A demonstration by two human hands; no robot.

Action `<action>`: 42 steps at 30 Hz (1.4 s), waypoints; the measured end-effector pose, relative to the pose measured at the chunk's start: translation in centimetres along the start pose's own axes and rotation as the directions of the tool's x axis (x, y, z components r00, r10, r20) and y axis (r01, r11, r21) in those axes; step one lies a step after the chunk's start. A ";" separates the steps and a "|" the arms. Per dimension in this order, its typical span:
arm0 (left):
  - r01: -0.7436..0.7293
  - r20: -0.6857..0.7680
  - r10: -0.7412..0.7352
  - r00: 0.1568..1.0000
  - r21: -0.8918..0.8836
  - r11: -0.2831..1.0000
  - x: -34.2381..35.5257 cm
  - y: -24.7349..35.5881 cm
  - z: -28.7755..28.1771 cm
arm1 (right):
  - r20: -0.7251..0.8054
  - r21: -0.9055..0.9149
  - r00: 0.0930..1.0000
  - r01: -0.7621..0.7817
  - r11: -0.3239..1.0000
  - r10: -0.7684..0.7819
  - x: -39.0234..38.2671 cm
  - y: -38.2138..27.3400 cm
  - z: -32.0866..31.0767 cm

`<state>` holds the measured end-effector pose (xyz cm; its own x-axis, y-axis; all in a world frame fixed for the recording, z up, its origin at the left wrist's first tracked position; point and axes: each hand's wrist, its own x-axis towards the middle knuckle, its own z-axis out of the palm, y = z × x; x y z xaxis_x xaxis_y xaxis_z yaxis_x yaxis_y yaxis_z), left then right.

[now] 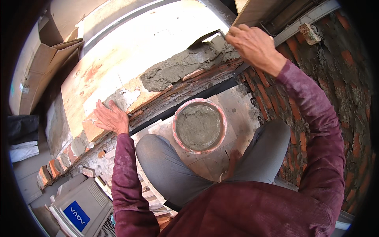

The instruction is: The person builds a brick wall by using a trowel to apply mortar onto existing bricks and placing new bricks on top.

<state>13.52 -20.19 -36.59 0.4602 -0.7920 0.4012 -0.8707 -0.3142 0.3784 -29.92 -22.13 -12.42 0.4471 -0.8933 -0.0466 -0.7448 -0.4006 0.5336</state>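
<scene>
My right hand (252, 43), at the far end of the brick ledge, is closed around the handle of a trowel (200, 40). The dark trowel blade lies tilted against a band of wet grey mortar (173, 69) spread along the ledge's edge. Most of the handle is hidden by my fingers. Farther left, my left hand (111, 117) rests with spread fingers on the near edge of the ledge top (92, 85), holding nothing. A round bucket with a reddish rim (174, 130), filled with grey mortar (199, 125), stands between my knees.
A brick wall (294, 100) smeared with mortar rises close on the right, with a brick piece (310, 34) near its top. Cardboard boxes (41, 69) stand at the far left. A grey appliance casing (85, 201) sits at lower left. Wooden boards (262, 14) lean beyond my right hand.
</scene>
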 end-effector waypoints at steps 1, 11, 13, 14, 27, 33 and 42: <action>-0.004 0.022 0.004 1.000 -0.012 1.000 0.1 0.6 -0.1 | -0.028 -0.013 0.998 -0.061 0.998 0.060 -2.6 1.9 -1.1; -0.155 0.058 0.157 0.986 -0.031 0.987 2.7 -3.2 -1.6 | 0.545 0.230 0.834 -0.045 0.972 -0.090 -14.5 -8.9 -6.2; -0.119 0.012 0.119 0.993 -0.017 0.993 3.1 -5.1 0.2 | 0.454 0.217 0.882 0.031 0.976 -0.129 -14.0 -12.7 -1.2; -0.259 -0.096 0.246 0.965 -0.163 0.952 3.3 -4.5 -0.2 | 0.426 0.172 0.894 0.075 0.982 -0.143 -13.4 -14.0 0.4; -0.068 -0.024 0.066 0.998 -0.119 0.991 3.2 -2.4 -1.6 | 0.590 0.678 0.693 -0.146 0.721 -0.414 -13.8 -22.0 12.7; -0.042 -0.020 0.040 0.999 -0.102 0.994 2.7 -2.7 -0.5 | 0.767 0.621 0.549 -0.765 0.169 -0.331 -13.8 -25.8 10.5; -0.040 -0.012 0.038 0.999 -0.127 0.991 3.5 -2.4 -1.7 | 0.655 0.656 0.657 -0.740 -0.150 -0.374 -18.9 -21.5 14.1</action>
<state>17.53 -21.32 -34.72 0.4284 -0.7970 0.4256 -0.8592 -0.2136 0.4649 -29.35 0.47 -34.94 0.2479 -0.5703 -0.7832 -0.5436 0.5872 -0.5997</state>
